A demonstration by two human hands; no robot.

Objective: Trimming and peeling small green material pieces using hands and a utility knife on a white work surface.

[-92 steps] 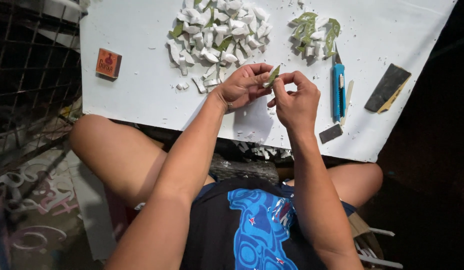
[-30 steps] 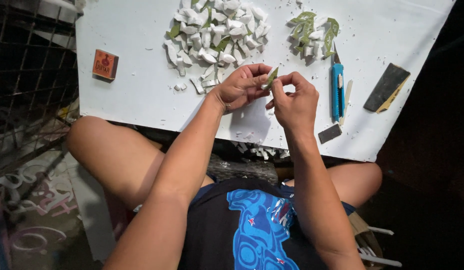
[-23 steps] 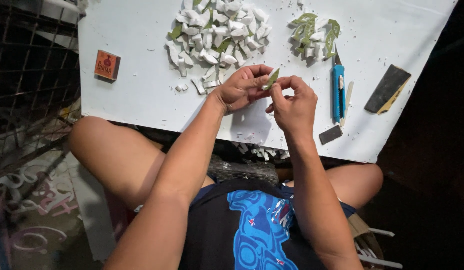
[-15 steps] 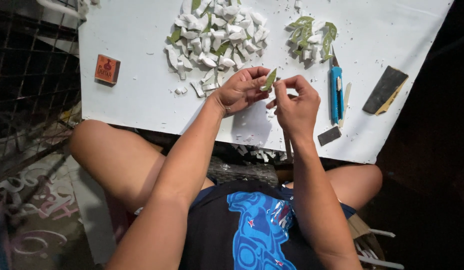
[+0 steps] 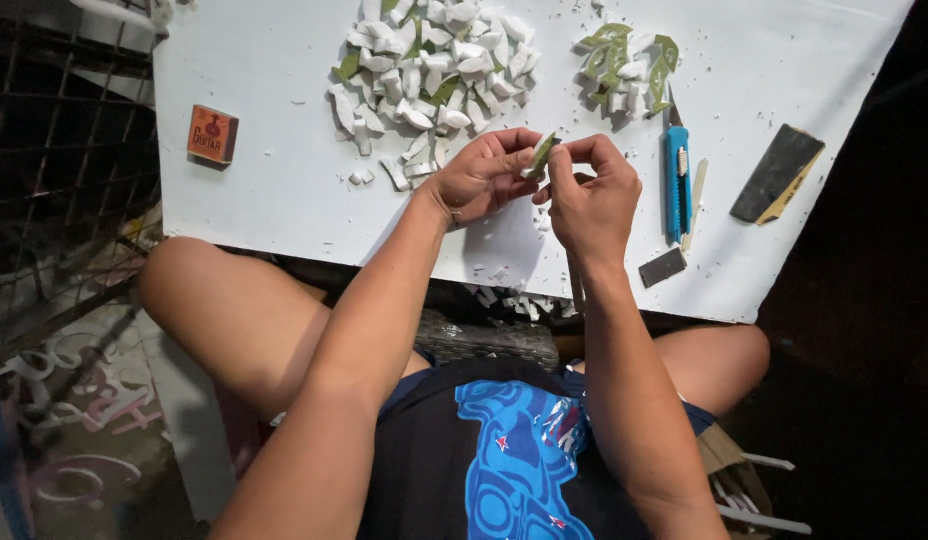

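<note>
A small green-and-white piece (image 5: pixel 540 155) is pinched between the fingers of both hands just above the white board (image 5: pixel 274 180). My left hand (image 5: pixel 481 178) grips it from the left and my right hand (image 5: pixel 589 195) from the right, fingers curled. Directly behind the hands lies a large heap of white and green pieces (image 5: pixel 424 70). A smaller heap of greener pieces (image 5: pixel 626 68) lies at the back right.
A blue utility knife (image 5: pixel 677 180) and a thin pale stick (image 5: pixel 695 195) lie right of my right hand. A dark wedge-shaped block (image 5: pixel 777 175) and a small dark slab (image 5: pixel 663 267) lie nearer the board's right edge. An orange box (image 5: pixel 213 134) sits left. Wire mesh (image 5: pixel 54 150) stands at far left.
Both hands stay together on the small piece and only shift their fingers slightly. The view has drifted a little.
</note>
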